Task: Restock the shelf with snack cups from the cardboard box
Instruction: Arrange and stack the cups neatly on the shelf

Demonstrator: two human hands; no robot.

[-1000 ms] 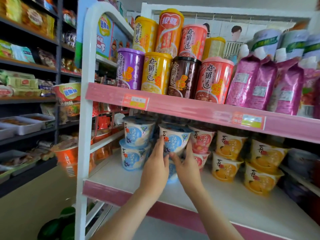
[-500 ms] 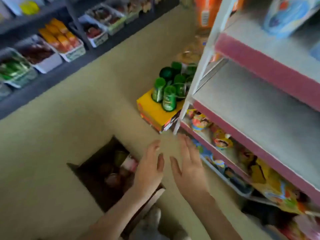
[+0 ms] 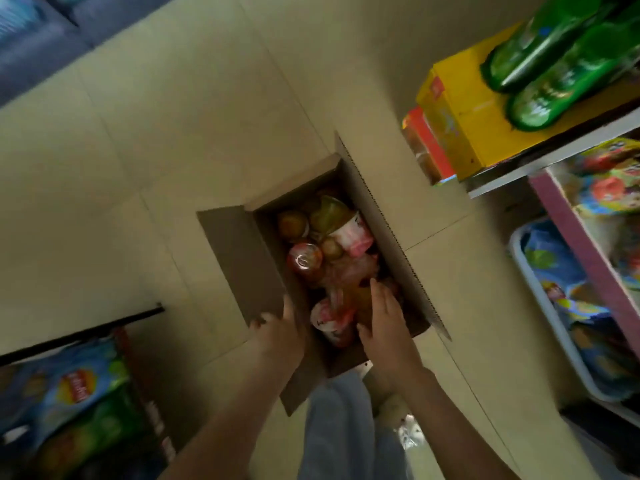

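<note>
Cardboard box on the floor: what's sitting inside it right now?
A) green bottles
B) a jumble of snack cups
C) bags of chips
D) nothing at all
B: the open cardboard box holds mixed snack cups lying at odd angles, and the right hand reaches in over them.

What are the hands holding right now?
Nothing yet. The right hand reaches open into the cardboard box; the left hand rests on its side flap, grip unclear.

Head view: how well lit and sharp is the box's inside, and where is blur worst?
Head view: the box is dim inside, its cups soft but tellable by colour; blur is worst at the edges, smearing the green bottles and chip bags.
</note>
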